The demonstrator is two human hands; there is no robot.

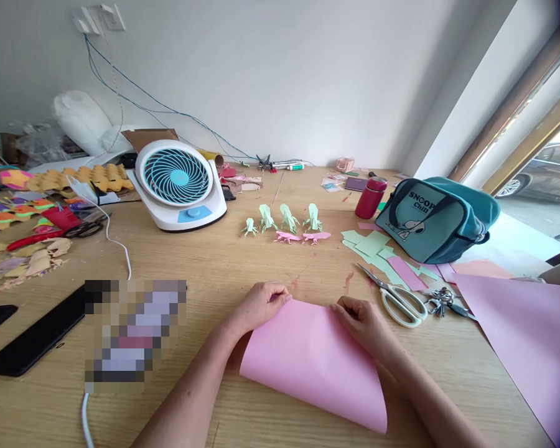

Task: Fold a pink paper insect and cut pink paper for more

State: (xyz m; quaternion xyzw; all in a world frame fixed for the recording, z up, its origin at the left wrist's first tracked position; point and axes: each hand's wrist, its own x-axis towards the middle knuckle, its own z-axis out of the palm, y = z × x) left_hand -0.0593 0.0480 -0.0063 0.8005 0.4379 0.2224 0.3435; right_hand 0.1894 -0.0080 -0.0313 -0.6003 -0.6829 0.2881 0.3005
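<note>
Between my hands a sheet of pink paper [315, 358] bends over, its near edge curving down in a rounded fold above the table. My left hand [265, 303] pinches its far left corner. At the far right corner, my right hand [359, 317] grips the paper between thumb and curled fingers. Just right of that hand lie white-handled scissors [404, 305], with a bunch of keys [443, 303] beside them. Beyond the sheet stand several folded green paper figures [288, 218], and pink paper figures [315, 237] rest in front of them.
A larger pink sheet [536, 342] covers the right side. Green paper scraps [368, 244] lie near a teal bag [429, 218] and a red flask [371, 198]. On the left are a fan [180, 186], a blurred-out device [137, 333] with a white cable, and a black flat object [32, 336].
</note>
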